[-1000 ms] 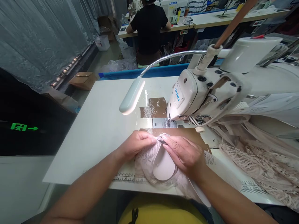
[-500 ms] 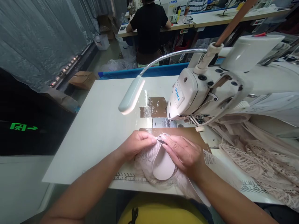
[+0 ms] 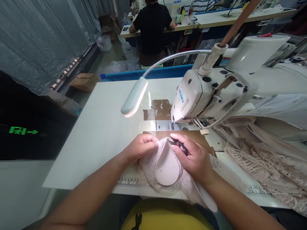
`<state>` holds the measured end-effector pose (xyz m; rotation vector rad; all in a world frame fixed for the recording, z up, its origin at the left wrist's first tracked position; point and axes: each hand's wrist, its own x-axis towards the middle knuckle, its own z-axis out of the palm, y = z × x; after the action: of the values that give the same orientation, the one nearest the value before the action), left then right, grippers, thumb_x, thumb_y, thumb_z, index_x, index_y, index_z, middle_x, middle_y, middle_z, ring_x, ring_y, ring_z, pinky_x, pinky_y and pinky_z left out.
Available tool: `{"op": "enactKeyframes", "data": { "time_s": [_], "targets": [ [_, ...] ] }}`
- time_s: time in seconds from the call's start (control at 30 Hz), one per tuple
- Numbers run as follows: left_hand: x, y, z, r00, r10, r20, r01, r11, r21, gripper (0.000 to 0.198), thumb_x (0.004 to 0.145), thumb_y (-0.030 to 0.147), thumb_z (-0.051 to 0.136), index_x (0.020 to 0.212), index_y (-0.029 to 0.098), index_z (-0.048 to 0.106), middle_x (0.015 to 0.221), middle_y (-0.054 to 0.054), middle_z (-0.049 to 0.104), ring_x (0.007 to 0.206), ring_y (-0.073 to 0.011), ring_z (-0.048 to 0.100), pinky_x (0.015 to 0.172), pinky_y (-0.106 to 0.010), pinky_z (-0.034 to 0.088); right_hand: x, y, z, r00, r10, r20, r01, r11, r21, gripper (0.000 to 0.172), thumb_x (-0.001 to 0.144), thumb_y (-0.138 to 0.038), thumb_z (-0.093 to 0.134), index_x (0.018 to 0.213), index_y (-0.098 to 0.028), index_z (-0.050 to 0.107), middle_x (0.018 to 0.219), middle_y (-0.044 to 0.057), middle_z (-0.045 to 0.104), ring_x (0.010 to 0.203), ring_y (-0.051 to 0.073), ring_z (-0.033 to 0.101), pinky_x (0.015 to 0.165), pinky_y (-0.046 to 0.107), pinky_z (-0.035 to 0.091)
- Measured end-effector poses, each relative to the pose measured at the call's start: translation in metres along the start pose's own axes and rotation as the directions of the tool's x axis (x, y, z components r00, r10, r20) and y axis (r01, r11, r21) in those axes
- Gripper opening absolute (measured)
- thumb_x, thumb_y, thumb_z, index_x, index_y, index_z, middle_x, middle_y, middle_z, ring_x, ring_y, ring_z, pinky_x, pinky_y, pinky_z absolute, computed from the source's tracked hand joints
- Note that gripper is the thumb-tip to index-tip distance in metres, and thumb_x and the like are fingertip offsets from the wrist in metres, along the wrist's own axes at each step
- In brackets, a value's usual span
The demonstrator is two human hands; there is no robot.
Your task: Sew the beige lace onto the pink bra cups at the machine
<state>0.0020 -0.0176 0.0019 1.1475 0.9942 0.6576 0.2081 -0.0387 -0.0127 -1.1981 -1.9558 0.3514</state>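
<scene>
L hand (image 3: 140, 148): fingers curled, thumb and forefinger pinching lace (image 3: 147, 164) at top rim of cup (image 3: 167, 167). R hand (image 3: 193, 156): closed round dark snips (image 3: 179, 145), tip aimed left at same rim, just beside L fingertips. Blades apart or not: can't tell, too small.

Cup: smooth side up on the lace, at front edge of table (image 3: 100, 127), abt mid, overlapping tape rule (image 3: 127, 182) stuck along that edge. Brown patch (image 3: 157, 110) and machine (image 3: 192, 99) head just behind hands. Lamp (image 3: 134, 97) lit, above table's middle, behind L hand. Lace pile (image 3: 271, 166) at right side of table, under machine arm. Person (image 3: 152, 25) in black at another bench, far back, well apart.

Looks like close trimming at the rim. To do it well, prob.:
- Tighten L pinch to get lace taut and lifted off the foam.
- Bring in only the snips' tip, flat to the edge, w/ small bites.
- Mind L thumb, w/ fingertips nearly touching the tip.
- Rest R wrist on table for steadiness.
- Turn cup w/ L rather than twisting R.

Main risk: nicking lace or foam w/ fabric slack.
</scene>
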Motion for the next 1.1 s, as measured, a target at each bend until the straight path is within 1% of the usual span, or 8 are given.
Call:
{"op": "enactKeyframes", "data": {
  "time_s": [0.1, 0.17, 0.23, 0.37, 0.5, 0.67, 0.87, 1.1],
  "targets": [
    [-0.0006, 0.0009, -0.0001, 1.0, 0.014, 0.022, -0.015, 0.999, 0.036, 0.014, 0.079, 0.018, 0.054, 0.068, 0.013, 0.06, 0.066, 0.002, 0.052, 0.063, -0.0083, 0.045, 0.061, -0.02, 0.036, 0.0038, 0.0, -0.0012, 0.962, 0.235, 0.137, -0.252, 0.96, 0.126, 0.054, 0.078, -0.032, 0.065, 0.129, -0.022, 0.049, 0.101, 0.004, 0.068, 0.06, 0.013, 0.062, 0.059, 0.027, 0.054],
    [-0.001, 0.0006, 0.0007, 0.998, 0.033, 0.048, -0.035, 0.999, 0.039, 0.009, 0.078, 0.019, 0.057, 0.071, 0.014, 0.057, 0.068, 0.002, 0.051, 0.064, -0.0084, 0.046, 0.061, -0.02, 0.036, 0.0042, -0.0007, -0.0005, 0.931, 0.289, 0.223, -0.336, 0.915, 0.221, 0.055, 0.081, -0.029, 0.061, 0.133, -0.023, 0.045, 0.095, 0.002, 0.068, 0.063, 0.012, 0.063, 0.061, 0.026, 0.054],
    [-0.0011, -0.0007, 0.0019, 0.995, 0.064, 0.071, -0.066, 0.997, 0.027, 0.013, 0.075, 0.023, 0.066, 0.077, 0.015, 0.056, 0.072, 0.002, 0.053, 0.066, -0.0088, 0.047, 0.061, -0.02, 0.037, 0.0035, -0.0027, 0.0006, 0.925, 0.3, 0.234, -0.357, 0.897, 0.262, 0.047, 0.083, -0.026, 0.057, 0.129, -0.022, 0.049, 0.087, 0.0, 0.068, 0.071, 0.013, 0.066, 0.066, 0.025, 0.055],
    [-0.0008, -0.004, 0.0039, 0.994, 0.103, 0.04, -0.107, 0.989, 0.1, 0.02, 0.076, 0.031, 0.07, 0.081, 0.014, 0.062, 0.074, 0.0, 0.058, 0.066, -0.0094, 0.05, 0.061, -0.02, 0.039, 0.0028, -0.0066, 0.001, 0.956, 0.253, 0.151, -0.277, 0.944, 0.177, 0.04, 0.082, -0.03, 0.061, 0.121, -0.02, 0.056, 0.087, 0.002, 0.068, 0.077, 0.015, 0.067, 0.071, 0.026, 0.055],
    [-0.0023, -0.0045, 0.0044, 0.986, 0.158, -0.045, -0.146, 0.971, 0.191, 0.017, 0.08, 0.031, 0.066, 0.08, 0.014, 0.069, 0.073, -0.001, 0.063, 0.066, -0.0102, 0.053, 0.061, -0.021, 0.041, 0.0027, -0.0034, -0.0015, 0.996, 0.075, 0.042, -0.076, 0.996, 0.043, 0.036, 0.084, -0.034, 0.061, 0.117, -0.019, 0.06, 0.108, 0.008, 0.066, 0.09, 0.018, 0.065, 0.077, 0.028, 0.054],
    [-0.0036, -0.0032, 0.0044, 0.979, 0.194, -0.066, -0.172, 0.953, 0.248, 0.016, 0.081, 0.026, 0.064, 0.089, 0.015, 0.073, 0.075, -0.002, 0.067, 0.066, -0.0118, 0.056, 0.06, -0.021, 0.042, 0.0002, -0.0004, -0.001, 0.99, -0.14, 0.02, 0.141, 0.99, -0.03, 0.032, 0.086, -0.024, 0.059, 0.117, -0.017, 0.063, 0.087, 0.006, 0.07, 0.074, 0.017, 0.065, 0.065, 0.028, 0.053],
    [-0.0032, -0.0034, 0.0052, 0.974, 0.214, -0.074, -0.19, 0.95, 0.249, 0.018, 0.083, 0.026, 0.062, 0.092, 0.016, 0.074, 0.076, -0.003, 0.068, 0.066, -0.012, 0.056, 0.059, -0.022, 0.042, 0.0015, -0.0044, 0.0003, 0.99, -0.141, 0.023, 0.142, 0.988, -0.065, 0.029, 0.085, -0.019, 0.058, 0.113, -0.018, 0.067, 0.082, 0.005, 0.072, 0.073, 0.017, 0.066, 0.065, 0.027, 0.054],
    [-0.0037, -0.0025, 0.0072, 0.965, 0.254, -0.069, -0.225, 0.933, 0.282, 0.017, 0.084, 0.025, 0.06, 0.085, 0.015, 0.074, 0.069, -0.002, 0.063, 0.062, -0.0104, 0.051, 0.056, -0.02, 0.04, 0.0002, -0.0047, 0.0029, 0.988, -0.156, 0.01, 0.156, 0.985, -0.08, 0.029, 0.084, -0.016, 0.059, 0.113, -0.015, 0.067, 0.081, 0.006, 0.071, 0.072, 0.017, 0.066, 0.065, 0.027, 0.053]
  ]
}}
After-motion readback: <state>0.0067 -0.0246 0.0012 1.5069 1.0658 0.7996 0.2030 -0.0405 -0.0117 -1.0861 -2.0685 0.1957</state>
